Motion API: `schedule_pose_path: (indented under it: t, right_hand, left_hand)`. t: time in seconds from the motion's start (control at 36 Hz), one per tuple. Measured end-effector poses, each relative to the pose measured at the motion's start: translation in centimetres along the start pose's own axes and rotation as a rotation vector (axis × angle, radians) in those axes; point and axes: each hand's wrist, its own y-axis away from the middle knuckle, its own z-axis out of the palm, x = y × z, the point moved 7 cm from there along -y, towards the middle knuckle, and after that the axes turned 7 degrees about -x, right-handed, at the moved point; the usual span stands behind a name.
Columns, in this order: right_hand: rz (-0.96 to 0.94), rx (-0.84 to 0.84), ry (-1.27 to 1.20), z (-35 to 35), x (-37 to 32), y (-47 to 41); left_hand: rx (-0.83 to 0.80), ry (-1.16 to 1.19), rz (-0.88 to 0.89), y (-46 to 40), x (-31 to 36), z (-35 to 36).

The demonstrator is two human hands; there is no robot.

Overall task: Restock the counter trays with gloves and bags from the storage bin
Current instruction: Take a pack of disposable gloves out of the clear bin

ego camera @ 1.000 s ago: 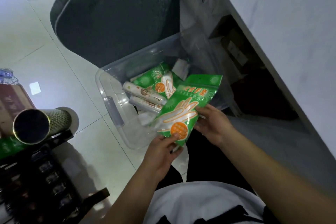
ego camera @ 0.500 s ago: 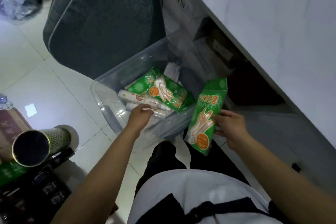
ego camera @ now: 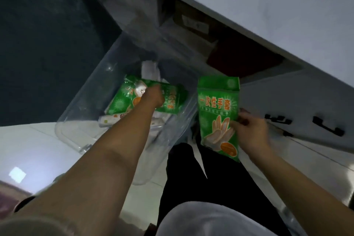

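Observation:
A clear plastic storage bin [ego camera: 80, 113] stands on the floor in front of me. Inside lie a green glove pack [ego camera: 172, 99] and white bag rolls [ego camera: 109, 119]. My left hand [ego camera: 153, 95] reaches down into the bin and rests on the green pack there; its fingers are hidden, so a grip cannot be confirmed. My right hand [ego camera: 249, 130] holds another green glove pack [ego camera: 218, 117] upright by its right edge, just to the right of the bin and above my knees.
A white counter [ego camera: 268, 15] runs diagonally along the upper right, with an open dark shelf [ego camera: 220, 44] under it and dark handles [ego camera: 325, 128] lower down. A large dark cushion [ego camera: 47, 34] stands behind the bin at left. The floor is white tile.
My left hand moved deeper into the bin, from the rolls onto the green pack. My right hand swung its glove pack upright and further right. The view leaned closer over the bin.

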Motion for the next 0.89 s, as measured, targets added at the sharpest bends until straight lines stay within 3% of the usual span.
schedule_pose_path:
  t: [0.11, 0.33, 0.53, 0.67, 0.89]
  right_hand:
    - [-0.026, 0.021, 0.089, -0.6, 0.5, 2.1]
    - [0.019, 0.059, 0.186, -1.7, 3.6, 3.4]
    - [0.037, 0.057, 0.235, -2.3, 5.4, 3.9]
    - [-0.006, 0.069, 0.311, -3.0, 5.2, 4.7]
    - [-0.075, 0.069, 0.299, -4.9, 3.6, 5.7]
  left_hand:
    - [-0.106, -0.233, 0.019, -3.1, 0.9, 1.4]
    - [-0.098, -0.541, -0.015, -7.3, -0.7, 1.5]
    - [0.054, -0.747, 0.096, -7.6, -0.3, -0.3]
    - [-0.252, -0.643, 0.011, -6.6, 0.7, -1.7]
    - [-0.036, -0.424, 0.111, 2.1, 0.6, -7.0]
